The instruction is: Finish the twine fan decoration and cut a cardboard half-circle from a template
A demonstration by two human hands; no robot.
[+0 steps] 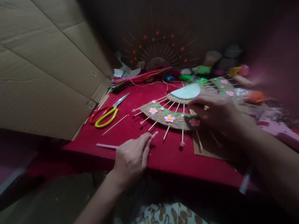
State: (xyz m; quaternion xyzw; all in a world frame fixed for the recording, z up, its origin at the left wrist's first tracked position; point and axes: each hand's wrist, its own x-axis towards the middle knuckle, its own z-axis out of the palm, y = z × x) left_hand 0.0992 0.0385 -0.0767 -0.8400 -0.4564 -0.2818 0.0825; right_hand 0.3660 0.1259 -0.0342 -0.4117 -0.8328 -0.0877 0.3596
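Note:
My left hand [132, 155] is closed near the table's front edge, pinching a pink pipe cleaner [107, 146]. The pipe cleaner's curled tip pokes out beyond my fingers, and its straight tail runs off to the left. A half-round fan of sticks and twine [158, 116] lies in front, with pink flowers, a green vine and a pale blue centre [187, 91]. Small pink balls cap some of its sticks. Over the fan's right part, my right hand [215, 110] has its fingers bent and closed on it; the hand hides some of the sticks.
Scissors [106, 115] with red and yellow handles lie left, beside a loose stick [114, 125]. A cardboard panel [51, 68] stands at the left. Colourful pipe cleaners [142, 74] lie at the back. A pink glue gun [277, 126] is at the right. Cardboard [205, 149] lies under the fan.

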